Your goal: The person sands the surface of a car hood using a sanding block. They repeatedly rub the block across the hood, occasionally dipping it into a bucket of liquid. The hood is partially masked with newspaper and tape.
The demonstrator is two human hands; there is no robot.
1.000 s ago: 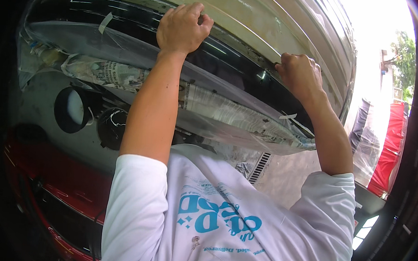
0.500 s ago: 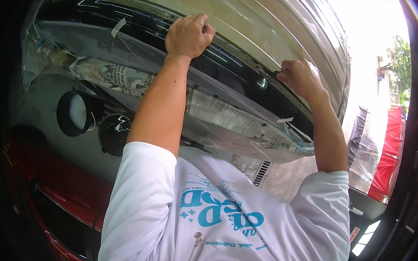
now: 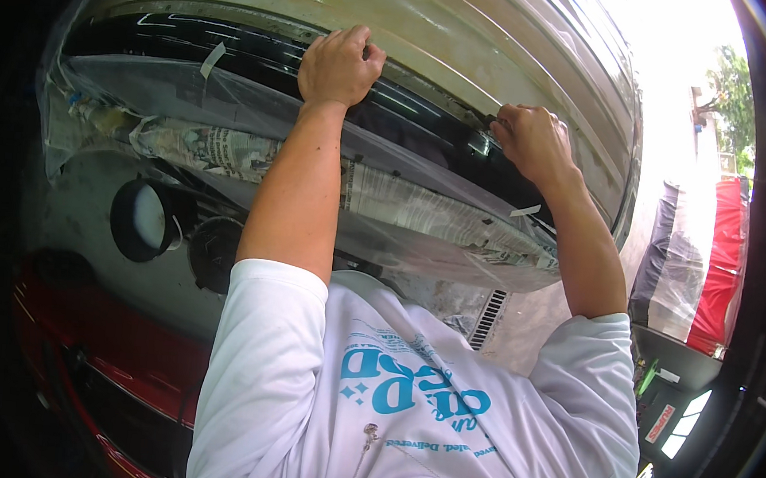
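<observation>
Sliding a touch toward the left along the seam (image 3: 438, 85) — that's the R hand (image 3: 535, 141) vs. half a sec ago, gap b/w hands a bit narrower; L hand (image 3: 340, 65) holds roughly the same spot.

Head cam, only view: the seam runs b/w the tan panel (image 3: 398, 18) above & the glossy black band (image 3: 435, 132) below, both hands right up at it. L hand's fingers are curled in tight, thumb close to index; fingertips mostly masked by the back of the hand, so can't tell if there's anything pinched. R hand's fingers bent & bunched too, w/ a small dark bit at the tips — tool, strip or just shadow, can't tell.

Below the band: clear plastic sheet (image 3: 146, 76), tape strip (image 3: 212, 60) to the left of L hand, another short strip (image 3: 524, 211) under R wrist. Newspaper roll (image 3: 404, 194) goes behind the L forearm, so its middle's hidden. Dark bucket (image 3: 146, 221) lower left, whitish inside; next to it a dark round thing (image 3: 215, 254), part blocked by the arm, contents too murky to read.

Red car (image 3: 119, 336) fades into the black fisheye rim. White shirt (image 3: 303, 367) fills the bottom, cut off by the edge. Far right, daylight's blown out, bkgd detail lost; red sheet (image 3: 721, 263) & tree (image 3: 734, 104) are visible.
</observation>
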